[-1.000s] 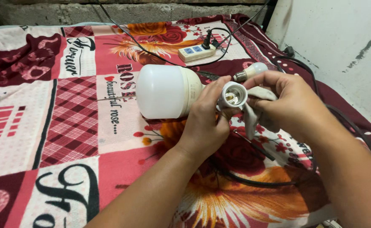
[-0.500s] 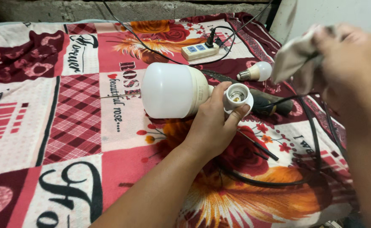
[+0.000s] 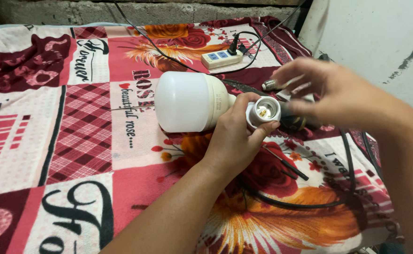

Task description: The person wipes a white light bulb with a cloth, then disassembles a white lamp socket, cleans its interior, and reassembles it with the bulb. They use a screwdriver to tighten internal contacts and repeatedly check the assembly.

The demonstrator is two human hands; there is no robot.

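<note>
My left hand [image 3: 232, 141] grips a white lamp socket [image 3: 264, 112], its open end turned up toward me. Just left of it, a large white bulb [image 3: 187, 101] lies on its side on the patterned blanket [image 3: 84, 141]. My right hand [image 3: 331, 89] hovers with spread fingers, blurred, just right of a small bulb [image 3: 269, 85] lying behind the socket. I see nothing clearly held in that hand. A pale scrap [image 3: 301, 97] shows under its fingers.
A white power strip [image 3: 221, 59] with a black plug sits at the back, with thin black wires running off it. A thick black cable [image 3: 310, 203] loops at the right front. A thin dark tool [image 3: 286, 165] lies beside my left wrist. A pale wall [image 3: 380, 33] stands on the right.
My right hand lifted off to the right with a pale cloth, then came back down toward the small bulb, fingers spread. The left hand has kept the socket in place.
</note>
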